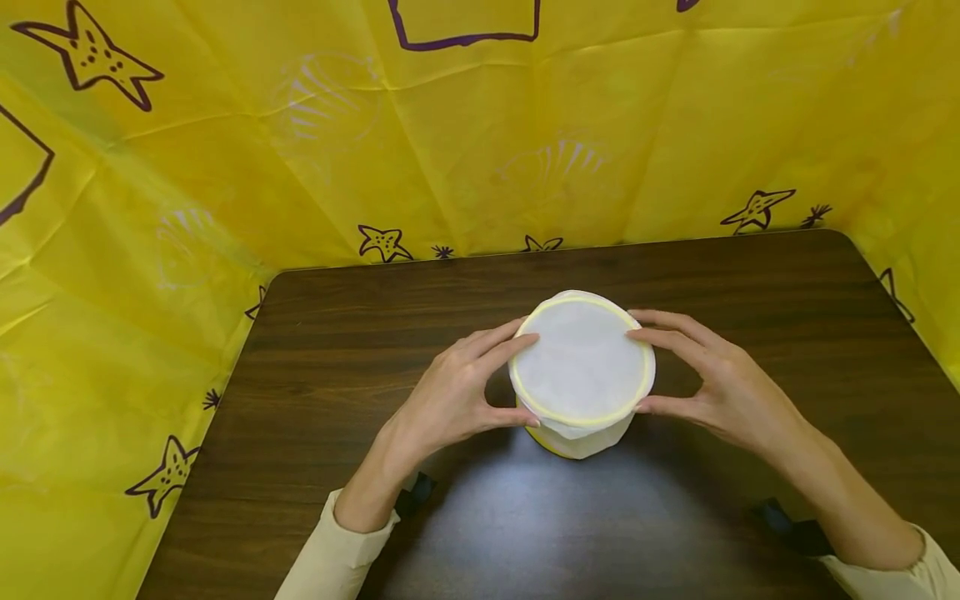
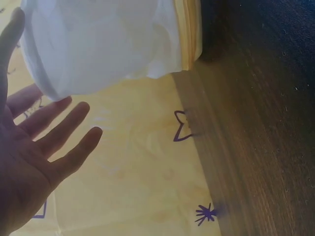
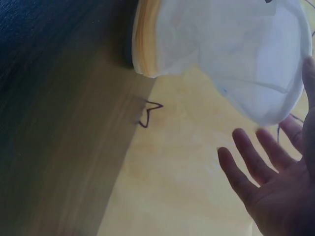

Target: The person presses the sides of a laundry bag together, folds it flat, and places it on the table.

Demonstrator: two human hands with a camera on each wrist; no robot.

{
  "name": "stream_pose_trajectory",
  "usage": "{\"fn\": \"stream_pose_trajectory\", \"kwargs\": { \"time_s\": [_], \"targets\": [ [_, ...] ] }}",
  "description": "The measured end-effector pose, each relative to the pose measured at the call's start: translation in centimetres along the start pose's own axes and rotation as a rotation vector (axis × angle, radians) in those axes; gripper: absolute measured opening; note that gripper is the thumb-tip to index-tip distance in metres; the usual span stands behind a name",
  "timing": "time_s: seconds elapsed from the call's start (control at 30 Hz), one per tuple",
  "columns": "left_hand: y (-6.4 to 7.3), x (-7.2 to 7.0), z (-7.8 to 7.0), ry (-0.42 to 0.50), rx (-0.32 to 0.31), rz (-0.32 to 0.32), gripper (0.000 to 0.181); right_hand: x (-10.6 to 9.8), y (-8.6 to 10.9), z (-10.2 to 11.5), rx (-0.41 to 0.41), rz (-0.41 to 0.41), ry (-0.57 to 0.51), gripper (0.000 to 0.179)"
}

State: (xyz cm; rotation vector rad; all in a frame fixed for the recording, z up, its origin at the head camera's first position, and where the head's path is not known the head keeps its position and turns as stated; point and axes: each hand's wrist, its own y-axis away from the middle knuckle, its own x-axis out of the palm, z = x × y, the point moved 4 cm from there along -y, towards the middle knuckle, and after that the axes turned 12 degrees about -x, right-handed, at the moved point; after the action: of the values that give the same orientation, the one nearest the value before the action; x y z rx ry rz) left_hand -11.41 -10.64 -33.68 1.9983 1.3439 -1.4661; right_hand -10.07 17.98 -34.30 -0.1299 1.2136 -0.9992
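A round container with a yellow lower part stands upright on the table, draped in a thin white cover (image 1: 581,358). A pale yellow ring shows near the edge of the cover's flat top. The cover's wrinkled lower edge overlaps the yellow side (image 2: 189,34). At the left rim, my left hand (image 1: 457,387) touches the cover with its thumb and forefinger, the other fingers spread fairly straight. My right hand (image 1: 723,379) mirrors it at the right rim, fingertips and thumb against the edge, its remaining fingers extended apart from the cover in the right wrist view.
The dark wooden table (image 1: 360,333) carries the container near its middle. Yellow cloth (image 1: 450,150) printed with starfish and shells hangs behind it and along the sides. Dark straps (image 1: 415,493) sit at my wrists, beside pale sleeves (image 1: 337,542).
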Motion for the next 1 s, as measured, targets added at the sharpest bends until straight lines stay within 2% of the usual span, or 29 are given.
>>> {"fn": "stream_pose_trajectory", "kwargs": {
  "time_s": [0.27,0.5,0.8,1.0],
  "targets": [
    [-0.1,0.5,0.1,-0.064,0.004,0.015,0.094,0.6,0.2,-0.1,0.026,0.029,0.060,0.097],
    [-0.2,0.9,0.0,-0.114,0.033,0.018,0.097,1.0,0.5,-0.1,0.022,0.050,0.118,0.095],
    [-0.1,1.4,0.1,-0.152,0.031,0.038,0.098,1.4,0.6,-0.3,0.036,0.078,0.147,0.097],
    [-0.1,1.6,0.1,-0.153,0.022,0.048,0.095,1.6,0.6,-0.2,0.004,0.078,0.131,0.095]
  ]
}}
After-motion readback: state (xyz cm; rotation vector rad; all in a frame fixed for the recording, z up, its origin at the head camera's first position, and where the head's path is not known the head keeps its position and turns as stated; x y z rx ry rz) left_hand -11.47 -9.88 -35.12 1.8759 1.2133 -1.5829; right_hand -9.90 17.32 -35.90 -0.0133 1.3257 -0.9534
